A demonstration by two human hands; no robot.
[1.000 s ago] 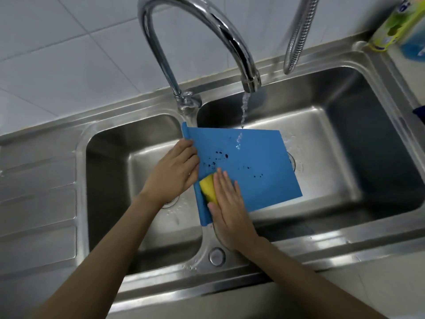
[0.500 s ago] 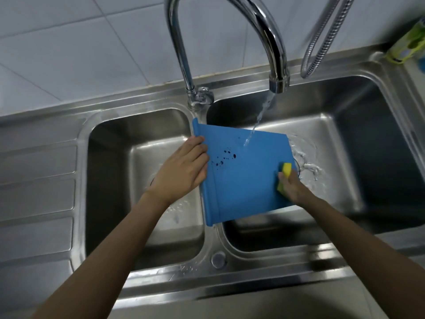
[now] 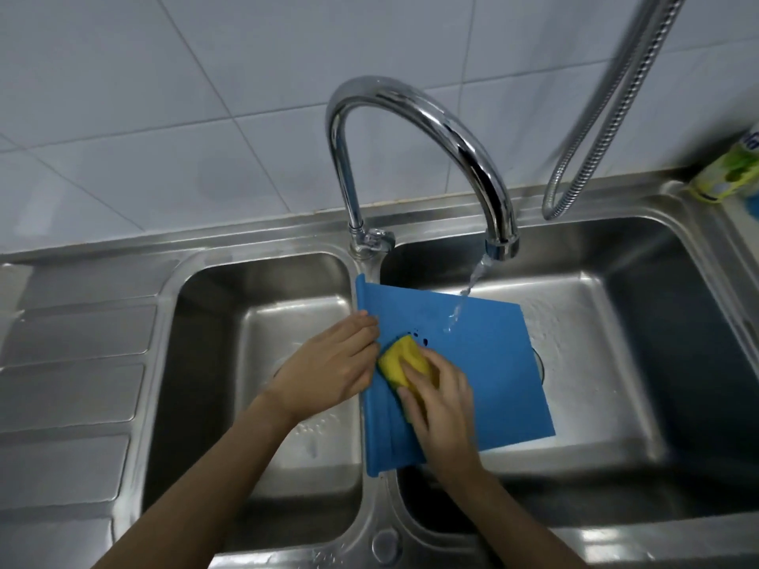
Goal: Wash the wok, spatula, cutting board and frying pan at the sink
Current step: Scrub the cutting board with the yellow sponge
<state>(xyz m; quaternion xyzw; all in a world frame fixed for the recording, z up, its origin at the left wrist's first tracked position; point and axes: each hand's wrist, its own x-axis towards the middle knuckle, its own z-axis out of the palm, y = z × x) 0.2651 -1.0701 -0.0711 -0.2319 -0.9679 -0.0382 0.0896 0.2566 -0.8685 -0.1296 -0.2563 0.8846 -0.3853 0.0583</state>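
- Left hand (image 3: 328,371): grips the board's left edge, fingers curled over the rim, same hold as a second ago. Steadies the board across the divider between the two basins.
- Board (image 3: 484,363): blue, tilted, mostly over the right basin of the sink (image 3: 698,248). Position barely altered.
- Sponge (image 3: 400,363): yellow, now back at the board's left side, just beside the left hand; half a second ago it was out at the right edge.
- Right hand (image 3: 441,408): clasps the sponge and presses it flat on the board.
- Dark specks (image 3: 419,336): fewer show than before, just above the sponge. Likely the scrub is working; a few passes left.
- Tap (image 3: 499,244): water runs onto the board's upper middle.
- Wok, spatula and pan: not in view.
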